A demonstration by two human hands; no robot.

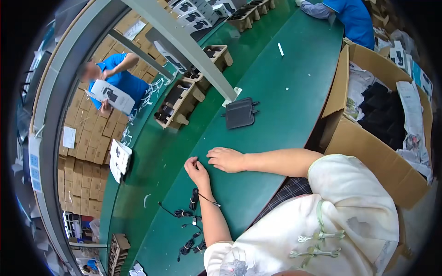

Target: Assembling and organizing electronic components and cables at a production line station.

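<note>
Taking the two hands as the middle of the clock, the left hand [198,175] was by the green table's [271,103] near stretch, its fingers half bent. I could not tell if anything small was tucked inside it. The right hand [225,160] was just beside it, at about two o'clock — palm down, fingers loose and a bit spread, with nothing seen in its grip.

Black cables [183,213], some wound into small bundles, lay on the table at seven to six o'clock. The top one came right up to the left forearm [214,221]. A flat dark gray plate [240,113] with little bars at its sides lay at one o'clock, near the right hand but apart from it.

A big open cardboard box [368,154] stood between two and three o'clock, with black pieces [382,117] in it. Brown molded trays [187,110] with dark parts sat at eleven. At ten to eleven, a person in a blue shirt [122,69] held a white box [113,97] — it had a dark picture on it.
</note>
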